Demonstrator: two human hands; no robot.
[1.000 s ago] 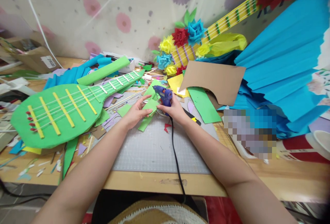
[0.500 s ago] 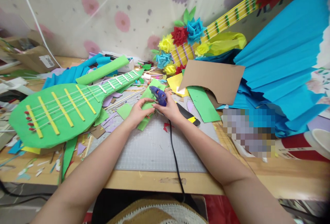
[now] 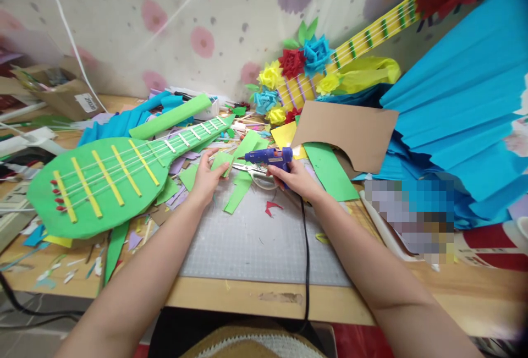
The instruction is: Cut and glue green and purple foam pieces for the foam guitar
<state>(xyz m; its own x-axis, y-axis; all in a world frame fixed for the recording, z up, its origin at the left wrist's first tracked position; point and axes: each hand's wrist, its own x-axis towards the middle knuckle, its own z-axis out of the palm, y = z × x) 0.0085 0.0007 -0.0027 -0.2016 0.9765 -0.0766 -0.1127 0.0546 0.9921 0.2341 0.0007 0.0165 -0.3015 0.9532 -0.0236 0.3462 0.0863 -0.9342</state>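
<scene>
Nearest us, along the table's [image 3: 206, 295] front edge, lies a grey cutting mat [image 3: 247, 242], and a black cord [image 3: 306, 248] runs across it up to the blue glue gun [image 3: 268, 156], which we see gripped in the closed right hand [image 3: 297, 181] at the mat's far edge, nozzle pointing left. Just beside it the left hand [image 3: 206, 181] pinches a small green paper piece [image 3: 223, 161] between thumb and fingers, with scissors [image 3: 249, 169] lying between the two hands. Farther off we find a green paper guitar [image 3: 103, 182] toward the table's left edge, a cardboard sheet [image 3: 350, 132] right of the gun, and paper flowers [image 3: 297, 64] at the back edge.
</scene>
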